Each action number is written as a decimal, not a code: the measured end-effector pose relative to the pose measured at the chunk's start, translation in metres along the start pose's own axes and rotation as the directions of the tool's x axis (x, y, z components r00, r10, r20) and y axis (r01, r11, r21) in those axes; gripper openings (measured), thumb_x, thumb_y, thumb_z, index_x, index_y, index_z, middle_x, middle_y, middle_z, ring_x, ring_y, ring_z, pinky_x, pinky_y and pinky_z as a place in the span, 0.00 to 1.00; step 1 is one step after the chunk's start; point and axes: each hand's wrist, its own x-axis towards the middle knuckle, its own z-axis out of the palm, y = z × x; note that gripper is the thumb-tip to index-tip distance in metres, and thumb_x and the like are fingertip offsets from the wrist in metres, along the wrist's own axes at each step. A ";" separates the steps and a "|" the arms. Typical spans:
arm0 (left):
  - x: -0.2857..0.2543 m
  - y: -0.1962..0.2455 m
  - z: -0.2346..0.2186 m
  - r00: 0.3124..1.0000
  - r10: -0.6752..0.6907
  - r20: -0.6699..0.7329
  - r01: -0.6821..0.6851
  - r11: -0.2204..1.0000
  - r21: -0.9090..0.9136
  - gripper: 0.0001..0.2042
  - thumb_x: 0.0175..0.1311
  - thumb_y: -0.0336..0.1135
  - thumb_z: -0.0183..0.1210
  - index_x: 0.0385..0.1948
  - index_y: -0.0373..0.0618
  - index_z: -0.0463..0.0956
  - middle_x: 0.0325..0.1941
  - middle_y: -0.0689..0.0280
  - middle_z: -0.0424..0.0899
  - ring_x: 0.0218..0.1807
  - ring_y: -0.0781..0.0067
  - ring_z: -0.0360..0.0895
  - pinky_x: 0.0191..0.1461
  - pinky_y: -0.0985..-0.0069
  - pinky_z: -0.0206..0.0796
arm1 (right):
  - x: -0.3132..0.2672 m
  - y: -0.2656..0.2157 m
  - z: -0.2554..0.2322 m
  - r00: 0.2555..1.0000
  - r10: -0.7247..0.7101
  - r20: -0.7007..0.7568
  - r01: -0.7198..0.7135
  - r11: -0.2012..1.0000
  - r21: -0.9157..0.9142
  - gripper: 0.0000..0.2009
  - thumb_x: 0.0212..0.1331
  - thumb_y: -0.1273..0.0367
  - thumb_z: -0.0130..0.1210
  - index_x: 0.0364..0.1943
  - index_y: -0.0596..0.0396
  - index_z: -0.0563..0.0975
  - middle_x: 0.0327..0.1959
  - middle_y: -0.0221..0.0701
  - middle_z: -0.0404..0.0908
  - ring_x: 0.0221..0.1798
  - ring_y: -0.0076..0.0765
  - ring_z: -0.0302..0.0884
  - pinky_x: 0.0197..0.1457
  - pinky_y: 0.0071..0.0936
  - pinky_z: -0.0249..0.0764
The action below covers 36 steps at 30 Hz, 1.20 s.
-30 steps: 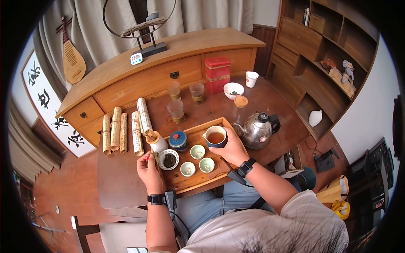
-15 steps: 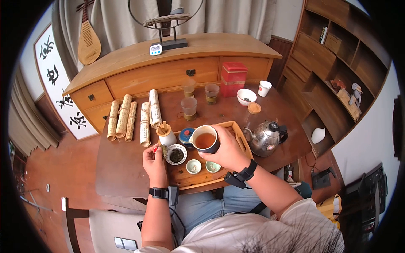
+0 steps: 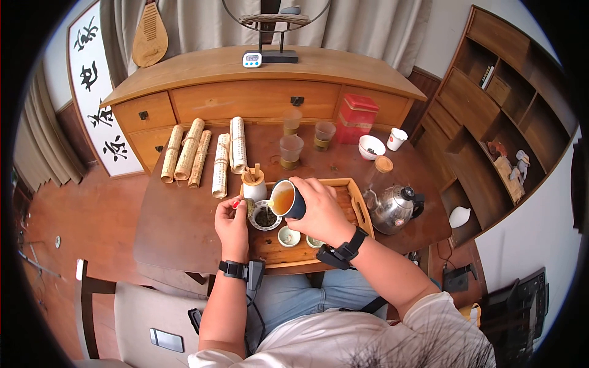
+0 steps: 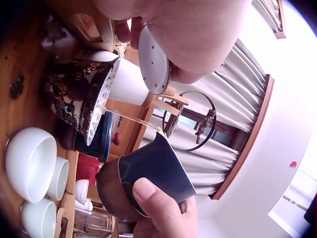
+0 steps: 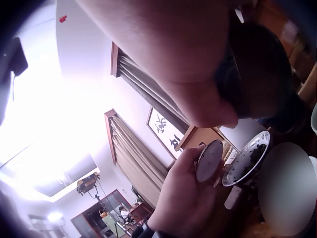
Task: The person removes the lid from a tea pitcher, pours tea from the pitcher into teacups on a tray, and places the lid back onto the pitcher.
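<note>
1. While your right hand (image 3: 319, 211) grips the dark blue ceramic pitcher of amber tea (image 3: 287, 199), tipped with its spout toward the patterned bowl of wet tea leaves (image 3: 265, 218), a thin stream already falls into that bowl in the left wrist view; tilt further and I judge it could overshoot the rim and wet the wooden tea tray (image 3: 359, 205).
2. Your left hand (image 3: 232, 224) pinches the small white ceramic lid (image 4: 152, 60) on edge, just beside the bowl's left rim. Since the stream passes close under it, a drift rightward could splash hot tea on your fingers.
3. Below your right wrist sit small pale green cups (image 3: 288, 236); a dropped elbow would likely knock them.
4. Just beyond your left hand stands a white ceramic holder with wooden tools (image 3: 253, 183), so lifting the lid forward has little room.
5. Right of your right hand the tray's raised edge comes first, then the steel kettle (image 3: 392, 208) near it on the bench (image 3: 178, 227).
6. Left of your left hand the bench lies open to its edge, the better side for withdrawing; rolled bamboo scrolls (image 3: 196, 156) lie well beyond.
</note>
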 end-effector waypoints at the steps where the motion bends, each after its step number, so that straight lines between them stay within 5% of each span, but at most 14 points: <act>1: 0.000 0.000 0.000 1.000 0.000 -0.005 0.000 1.000 -0.004 0.06 0.72 0.27 0.63 0.46 0.38 0.77 0.48 0.64 0.85 0.47 0.80 0.81 0.54 0.81 0.73 | 0.001 -0.001 0.000 1.000 -0.003 0.004 0.003 1.000 -0.021 0.41 0.42 0.64 0.73 0.67 0.51 0.71 0.58 0.39 0.77 0.64 0.50 0.74 0.71 0.47 0.64; 36: -0.001 0.002 0.002 0.999 0.038 0.009 -0.038 0.999 0.002 0.07 0.71 0.27 0.64 0.45 0.38 0.78 0.44 0.67 0.84 0.45 0.83 0.79 0.51 0.82 0.71 | 0.008 0.004 -0.002 0.998 -0.061 0.019 0.064 0.972 -0.227 0.41 0.41 0.65 0.73 0.68 0.47 0.72 0.54 0.36 0.75 0.63 0.46 0.71 0.69 0.49 0.60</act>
